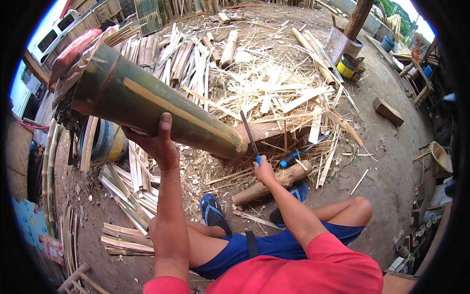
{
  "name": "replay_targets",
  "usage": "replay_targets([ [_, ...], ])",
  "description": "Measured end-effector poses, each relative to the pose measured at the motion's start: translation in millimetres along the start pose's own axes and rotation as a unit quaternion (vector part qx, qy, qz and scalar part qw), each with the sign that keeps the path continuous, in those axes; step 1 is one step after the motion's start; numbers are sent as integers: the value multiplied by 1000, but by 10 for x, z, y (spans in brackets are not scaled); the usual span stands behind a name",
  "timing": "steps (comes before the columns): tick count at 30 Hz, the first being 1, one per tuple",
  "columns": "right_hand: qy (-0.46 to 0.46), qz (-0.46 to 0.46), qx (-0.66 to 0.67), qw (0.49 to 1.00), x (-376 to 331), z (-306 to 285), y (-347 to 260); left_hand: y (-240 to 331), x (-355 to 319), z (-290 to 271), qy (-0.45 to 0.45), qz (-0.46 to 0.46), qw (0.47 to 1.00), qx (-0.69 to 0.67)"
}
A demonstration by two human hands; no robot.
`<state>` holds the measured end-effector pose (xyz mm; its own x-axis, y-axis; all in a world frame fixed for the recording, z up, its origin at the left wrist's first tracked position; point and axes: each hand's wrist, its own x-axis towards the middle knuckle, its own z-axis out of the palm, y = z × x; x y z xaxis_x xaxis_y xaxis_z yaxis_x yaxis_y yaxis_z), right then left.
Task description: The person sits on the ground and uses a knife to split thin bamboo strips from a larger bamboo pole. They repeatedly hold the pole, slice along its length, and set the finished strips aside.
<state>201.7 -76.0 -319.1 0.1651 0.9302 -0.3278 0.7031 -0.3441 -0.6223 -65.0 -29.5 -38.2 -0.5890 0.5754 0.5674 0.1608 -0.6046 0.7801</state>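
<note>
My left hand (159,144) grips a thick green bamboo section (161,105) from beneath, thumb up along its side. The bamboo slants, its wide end raised at the upper left and its other end low beside a wooden block (267,130). A pale stripe on it shows where skin is shaved off. In my right hand (265,170), closed around a blue handle, is a knife (249,131) with a long narrow blade. The blade points away from me, close to the bamboo's low end; whether they touch I cannot tell. A blue-and-black tool (289,159) lies past my right hand.
A short log (271,183) lies between my feet. Split bamboo strips (128,196) are piled at the left, near a round container (105,139). Shavings (274,83) cover the ground ahead. Bamboo poles (313,56), a yellow can (346,68) and a wood block (388,111) are farther right.
</note>
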Motion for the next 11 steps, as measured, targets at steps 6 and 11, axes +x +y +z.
replay_targets([
  [6, -3, -37, -11, 999, -369, -211, -294, -178, -89, -189, -75, 74, 991, 80],
  [11, -1, -199, 69, 978, -776, -783, -1242, -85, -203, -140, -54, 26, 997, 55],
])
